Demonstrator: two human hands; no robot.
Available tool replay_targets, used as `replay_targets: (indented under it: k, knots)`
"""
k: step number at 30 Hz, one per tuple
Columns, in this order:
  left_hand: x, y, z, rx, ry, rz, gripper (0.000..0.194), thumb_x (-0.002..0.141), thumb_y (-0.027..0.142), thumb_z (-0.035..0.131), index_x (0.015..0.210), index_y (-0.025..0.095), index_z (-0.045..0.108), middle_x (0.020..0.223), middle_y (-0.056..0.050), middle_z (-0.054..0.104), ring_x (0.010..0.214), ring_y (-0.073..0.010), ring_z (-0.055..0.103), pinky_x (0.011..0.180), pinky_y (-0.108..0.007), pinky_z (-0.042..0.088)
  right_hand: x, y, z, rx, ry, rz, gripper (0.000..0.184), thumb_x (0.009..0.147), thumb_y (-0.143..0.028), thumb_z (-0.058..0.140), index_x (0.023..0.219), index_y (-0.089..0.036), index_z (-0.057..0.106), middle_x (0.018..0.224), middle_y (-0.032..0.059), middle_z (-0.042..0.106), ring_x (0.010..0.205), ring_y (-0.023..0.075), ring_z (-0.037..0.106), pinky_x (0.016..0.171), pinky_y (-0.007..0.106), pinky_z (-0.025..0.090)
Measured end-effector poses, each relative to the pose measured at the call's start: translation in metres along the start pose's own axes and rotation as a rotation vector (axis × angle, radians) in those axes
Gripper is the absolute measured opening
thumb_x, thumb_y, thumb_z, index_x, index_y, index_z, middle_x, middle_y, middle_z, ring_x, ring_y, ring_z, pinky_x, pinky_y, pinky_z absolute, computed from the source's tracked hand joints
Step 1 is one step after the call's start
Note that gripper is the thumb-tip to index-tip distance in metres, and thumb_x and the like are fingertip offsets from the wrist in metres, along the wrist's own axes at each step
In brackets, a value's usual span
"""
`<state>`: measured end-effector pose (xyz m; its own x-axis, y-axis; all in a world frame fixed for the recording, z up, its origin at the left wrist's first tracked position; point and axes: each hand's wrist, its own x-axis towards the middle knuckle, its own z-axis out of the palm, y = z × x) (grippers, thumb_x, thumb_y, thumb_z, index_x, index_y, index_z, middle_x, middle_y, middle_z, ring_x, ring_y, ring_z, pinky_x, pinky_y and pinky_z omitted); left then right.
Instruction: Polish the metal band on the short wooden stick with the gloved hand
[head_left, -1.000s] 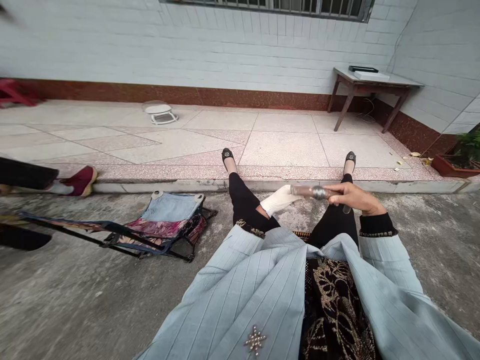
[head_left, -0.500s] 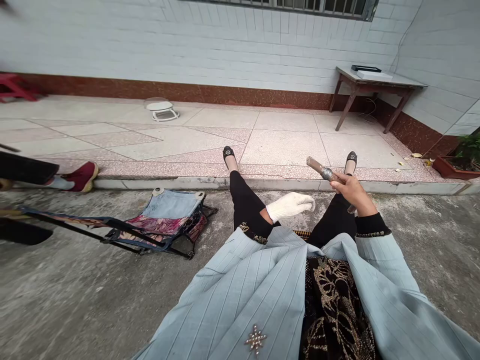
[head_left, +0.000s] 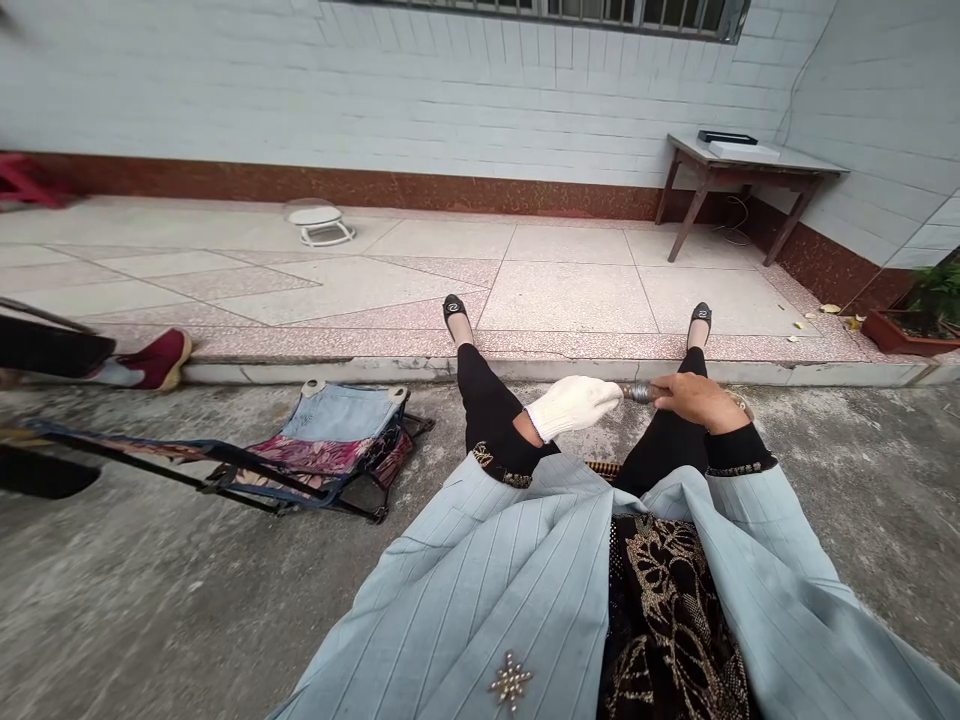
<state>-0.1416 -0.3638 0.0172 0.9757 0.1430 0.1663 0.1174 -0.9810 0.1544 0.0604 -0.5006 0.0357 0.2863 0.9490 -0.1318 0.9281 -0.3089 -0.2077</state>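
A brown wooden-looking stick bound with silver wire (head_left: 640, 392) lies roughly level between my hands, above the gap between my knees. My left hand (head_left: 576, 406), in a white knit glove, is closed around the stick's left end and hides it. Bare, my right hand (head_left: 697, 400) grips the stick just right of the wire binding. A bit of the stick's other end shows past the right wrist, too little to make out its shape.
A low folding chair (head_left: 330, 425) stands on the concrete to my left, near another person's red shoe (head_left: 161, 360). Ahead runs a raised tiled step (head_left: 390, 368), with a small white stool (head_left: 322, 222), a wooden table (head_left: 757, 160) and a potted plant (head_left: 911, 330) on it.
The stick has swung from a tilt down to level, and its left end has come into my gloved left hand, which has closed on it. My right hand has turned over, still gripping.
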Motion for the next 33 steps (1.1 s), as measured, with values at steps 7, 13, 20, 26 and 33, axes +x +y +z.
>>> replay_targets:
  k: [7,13,20,26,33]
  knots:
    - [0.007,-0.016,0.009,-0.662,0.077,-0.063,0.024,0.091,0.028,0.048,0.099,0.016,0.066,0.095,-0.004,0.068,0.086,-0.0149,0.061,0.078,-0.025,0.043,-0.014,-0.001,-0.016,0.647,-0.39,-0.464,0.05,0.081,-0.035,0.064,0.129,-0.02,0.064,0.087,0.0029,0.068,0.068,0.014,0.054,0.063,0.027,0.043]
    - [0.001,-0.009,0.024,-1.119,0.081,-0.152,0.028,0.092,0.036,0.047,0.093,0.013,0.063,0.069,0.001,0.052,0.057,-0.008,0.041,0.053,-0.02,0.032,-0.017,-0.007,-0.023,1.138,0.053,-0.321,0.053,0.079,-0.034,0.066,0.127,-0.013,0.063,0.073,-0.0006,0.056,0.06,0.0101,0.044,0.057,0.025,0.04]
    - [-0.005,0.004,0.011,-0.958,-0.026,-0.135,0.024,0.091,0.029,0.043,0.091,0.015,0.063,0.066,0.003,0.048,0.054,-0.0076,0.038,0.052,-0.02,0.031,0.003,0.004,-0.005,1.224,0.221,-0.204,0.059,0.076,-0.038,0.068,0.129,-0.012,0.06,0.069,-0.0019,0.055,0.057,0.0098,0.045,0.056,0.025,0.04]
    - [-0.004,0.007,0.008,-0.477,-0.067,-0.01,0.026,0.093,0.029,0.042,0.094,0.019,0.066,0.081,0.001,0.064,0.071,-0.012,0.056,0.07,-0.023,0.04,0.014,0.013,0.009,0.663,0.37,-0.043,0.05,0.08,-0.037,0.062,0.126,-0.018,0.065,0.088,0.006,0.069,0.076,0.02,0.06,0.07,0.031,0.046]
    - [0.001,-0.004,0.009,-0.015,-0.014,0.026,0.03,0.096,0.034,0.042,0.11,0.022,0.067,0.101,-0.004,0.071,0.087,-0.0182,0.064,0.072,-0.026,0.041,0.002,0.0,0.007,0.109,0.08,0.053,0.033,0.082,-0.031,0.062,0.112,-0.025,0.073,0.097,0.011,0.072,0.09,0.0283,0.064,0.076,0.036,0.044]
